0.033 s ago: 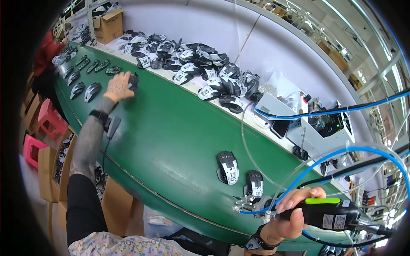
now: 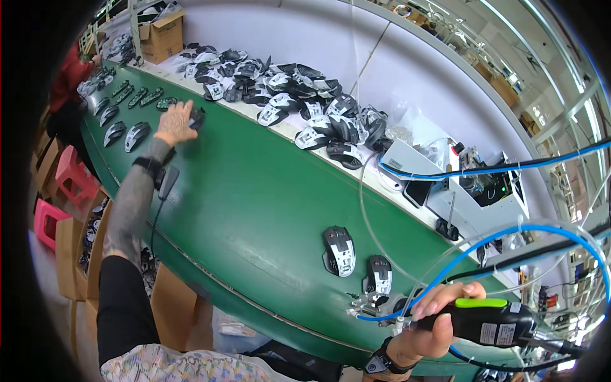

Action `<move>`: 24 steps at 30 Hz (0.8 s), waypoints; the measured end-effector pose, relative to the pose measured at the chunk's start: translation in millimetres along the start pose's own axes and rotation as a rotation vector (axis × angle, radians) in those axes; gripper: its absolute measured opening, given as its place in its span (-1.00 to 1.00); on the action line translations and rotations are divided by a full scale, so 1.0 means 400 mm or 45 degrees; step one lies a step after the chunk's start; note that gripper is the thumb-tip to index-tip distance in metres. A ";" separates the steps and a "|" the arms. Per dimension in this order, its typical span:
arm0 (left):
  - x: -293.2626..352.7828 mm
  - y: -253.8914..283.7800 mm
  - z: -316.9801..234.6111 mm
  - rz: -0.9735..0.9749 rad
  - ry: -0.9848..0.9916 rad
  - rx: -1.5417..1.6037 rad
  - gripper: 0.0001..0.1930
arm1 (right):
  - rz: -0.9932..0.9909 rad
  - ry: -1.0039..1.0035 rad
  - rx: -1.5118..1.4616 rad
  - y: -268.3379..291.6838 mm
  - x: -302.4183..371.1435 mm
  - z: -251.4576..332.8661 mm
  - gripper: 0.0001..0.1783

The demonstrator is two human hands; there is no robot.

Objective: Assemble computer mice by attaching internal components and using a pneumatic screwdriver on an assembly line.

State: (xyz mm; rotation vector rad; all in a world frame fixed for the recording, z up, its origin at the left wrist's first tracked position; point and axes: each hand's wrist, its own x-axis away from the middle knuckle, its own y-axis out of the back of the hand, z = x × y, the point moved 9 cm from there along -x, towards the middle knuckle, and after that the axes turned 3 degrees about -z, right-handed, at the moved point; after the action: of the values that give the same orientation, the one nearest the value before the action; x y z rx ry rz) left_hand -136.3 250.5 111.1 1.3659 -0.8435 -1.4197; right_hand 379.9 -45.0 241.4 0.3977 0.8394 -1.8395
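Green belt (image 2: 254, 191), apparently mouse shells (image 2: 338, 250).

Your left forearm is covered in dense tattoo patterning down to the back of your left hand (image 2: 173, 122); a black watch band circles that wrist; above the elbow sits a black sleeve; a pale, floral-patterned garment covers your shoulder; your right hand (image 2: 430, 330) also wears a dark wristwatch with a round face.

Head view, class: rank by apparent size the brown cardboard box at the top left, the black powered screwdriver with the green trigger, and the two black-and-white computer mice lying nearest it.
1. Black powered screwdriver with green trigger, though nearest the camera.
2. Brown cardboard box, far off, so probably larger in reality.
3. The two black-and-white computer mice: too alike to rank.
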 end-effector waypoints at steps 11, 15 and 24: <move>-0.139 -0.188 0.027 0.356 -0.132 0.130 -0.21 | -0.094 0.079 0.173 0.029 -0.013 -0.014 -0.50; -0.143 -0.209 0.021 0.290 -0.154 0.241 -0.20 | -0.087 0.056 0.151 0.033 -0.011 -0.025 -0.49; 0.056 -0.081 -0.217 0.249 -0.688 0.833 -0.30 | 0.036 -0.010 -0.052 0.013 -0.012 -0.001 -0.46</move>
State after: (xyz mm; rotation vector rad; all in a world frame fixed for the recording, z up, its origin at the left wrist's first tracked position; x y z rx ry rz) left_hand -54.5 250.7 61.8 1.3101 -1.8685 -1.4337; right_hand 386.4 -42.7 242.1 0.3741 0.8602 -1.7943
